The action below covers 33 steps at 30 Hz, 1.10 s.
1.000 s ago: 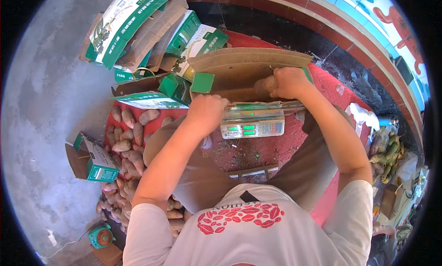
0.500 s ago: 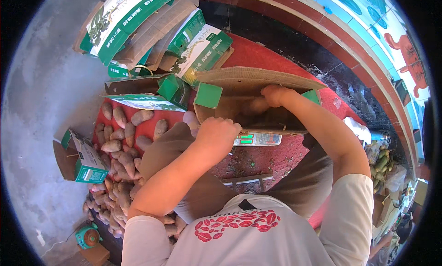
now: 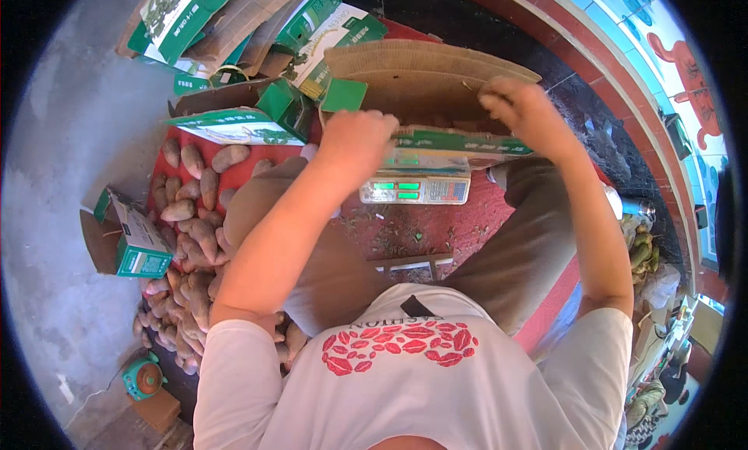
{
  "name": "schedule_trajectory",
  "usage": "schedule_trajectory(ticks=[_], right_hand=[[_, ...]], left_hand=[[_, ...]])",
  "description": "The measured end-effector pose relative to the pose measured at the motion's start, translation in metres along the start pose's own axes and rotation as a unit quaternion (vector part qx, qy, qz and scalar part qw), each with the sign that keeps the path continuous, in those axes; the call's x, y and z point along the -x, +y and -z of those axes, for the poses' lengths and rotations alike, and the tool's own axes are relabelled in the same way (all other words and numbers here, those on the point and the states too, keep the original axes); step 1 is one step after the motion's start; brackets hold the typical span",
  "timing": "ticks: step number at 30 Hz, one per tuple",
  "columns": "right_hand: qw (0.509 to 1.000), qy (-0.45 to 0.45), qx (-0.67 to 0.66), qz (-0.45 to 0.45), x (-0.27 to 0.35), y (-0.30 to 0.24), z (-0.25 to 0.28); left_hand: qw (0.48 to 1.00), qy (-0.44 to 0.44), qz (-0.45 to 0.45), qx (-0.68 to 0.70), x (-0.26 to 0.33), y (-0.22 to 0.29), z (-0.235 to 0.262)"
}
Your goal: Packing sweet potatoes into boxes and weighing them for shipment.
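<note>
A cardboard box (image 3: pixel 460 142), brown inside with green-and-white outer sides, stands open in front of me above a digital scale (image 3: pixel 417 190) with lit green displays. My left hand (image 3: pixel 357 138) is closed on the box's near wall by its left corner, beside a green flap (image 3: pixel 344 95). At the box's right end, my right hand (image 3: pixel 520 111) hovers over the opening, slightly blurred; its bent fingers are apart and no object shows in them. Shadow and the near wall hide most of the box's inside. Sweet potatoes (image 3: pixel 201 236) lie heaped to my left.
Another open box (image 3: pixel 241 127) stands left of mine, and a smaller one (image 3: pixel 144 247) lies beyond the heap. Flattened cartons (image 3: pixel 257 29) are stacked at the far left. At the right are a bottle (image 3: pixel 639 208) and bagged green produce (image 3: pixel 643 251).
My right hand has come up out of the box toward its right end. The box has shifted away from me with my left hand on it, uncovering more of the scale.
</note>
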State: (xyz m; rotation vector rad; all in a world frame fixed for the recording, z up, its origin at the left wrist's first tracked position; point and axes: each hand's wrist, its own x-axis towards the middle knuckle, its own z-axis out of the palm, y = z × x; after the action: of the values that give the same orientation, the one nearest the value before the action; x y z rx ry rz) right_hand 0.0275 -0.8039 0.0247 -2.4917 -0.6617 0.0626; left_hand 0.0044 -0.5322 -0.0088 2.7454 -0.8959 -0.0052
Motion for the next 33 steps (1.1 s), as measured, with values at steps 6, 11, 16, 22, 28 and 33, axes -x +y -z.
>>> schedule_trajectory(ticks=[6, 11, 16, 22, 28, 33], right_hand=[[0.951, 0.273, -0.109, -0.098, 0.055, 0.027, 0.015], [0.859, 0.436, -0.209, -0.171, 0.072, 0.055, 0.01], [0.842, 0.46, -0.232, -0.158, 0.073, 0.06, 0.011], [0.824, 0.474, -0.265, -0.161, 0.075, 0.064, 0.011], [0.826, 0.474, -0.257, -0.165, 0.073, 0.06, 0.011], [0.836, 0.465, -0.247, -0.157, 0.071, 0.059, 0.009]], left_hand=[[0.984, 0.151, 0.022, 0.088, -0.006, 0.001, 0.015], [0.959, 0.235, 0.07, 0.139, -0.007, -0.012, 0.018], [0.947, 0.271, 0.09, 0.15, -0.006, -0.018, 0.015], [0.943, 0.283, 0.098, 0.146, -0.006, -0.017, 0.017], [0.94, 0.296, 0.088, 0.146, -0.008, -0.019, 0.017], [0.942, 0.298, 0.079, 0.135, -0.009, -0.019, 0.017]])
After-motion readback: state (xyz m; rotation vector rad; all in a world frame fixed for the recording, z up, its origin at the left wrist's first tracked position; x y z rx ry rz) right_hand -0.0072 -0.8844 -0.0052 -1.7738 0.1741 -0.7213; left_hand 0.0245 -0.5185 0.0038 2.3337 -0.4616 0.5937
